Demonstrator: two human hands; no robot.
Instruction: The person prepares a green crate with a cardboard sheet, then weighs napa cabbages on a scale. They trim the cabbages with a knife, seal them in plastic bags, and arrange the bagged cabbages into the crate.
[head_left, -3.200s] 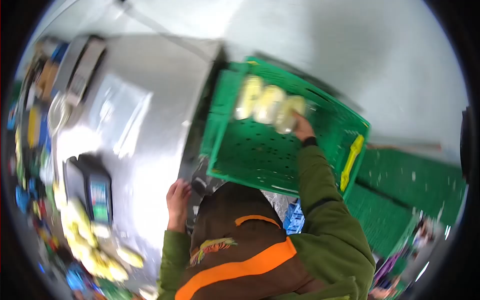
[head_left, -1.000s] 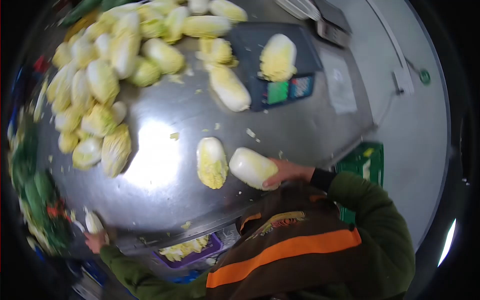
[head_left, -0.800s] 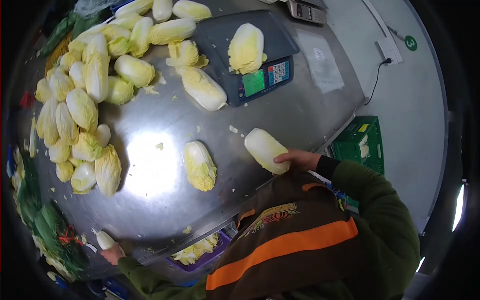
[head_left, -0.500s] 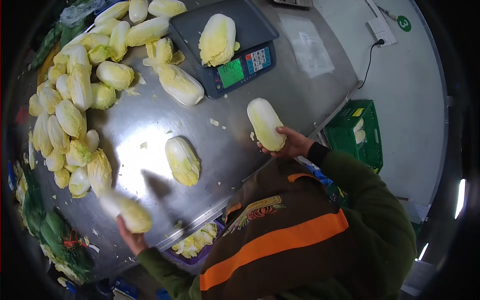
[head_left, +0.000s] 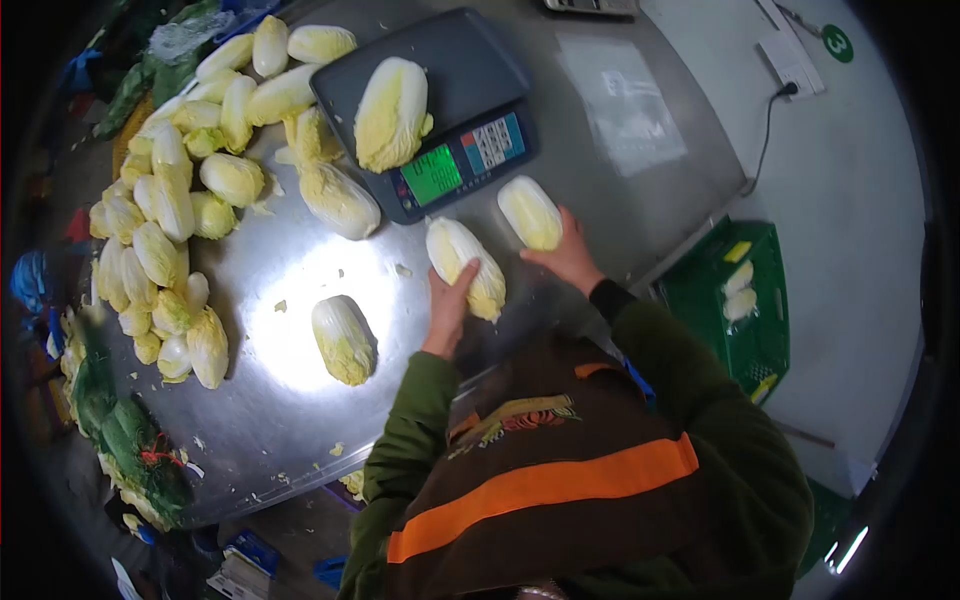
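My left hand (head_left: 449, 302) is closed around a napa cabbage (head_left: 462, 255), its thumb lying over the pale yellow leaves. Just to the right, my right hand (head_left: 570, 252) grips the lower end of a second, shorter napa cabbage (head_left: 528, 208). Both are over the metal table, close below the digital scale (head_left: 458, 60). On the scale's tray lies a larger napa cabbage (head_left: 392, 112), and its display (head_left: 432, 174) glows green. Another cabbage (head_left: 342, 340) rests alone on the table to my left, and one more (head_left: 340, 200) lies beside the scale's left edge.
A heap of napa cabbages (head_left: 155, 250) covers the table's left side. Leaf scraps dot the metal table (head_left: 270, 420). Green net bags (head_left: 130, 450) sit past its left edge. At the right stands a green crate (head_left: 700, 290) with wrapped cabbages inside.
My left hand has swung from the heap's side to the middle with its cabbage, now beside the right one. The right hand's cabbage has shifted slightly, and the view has turned a little.
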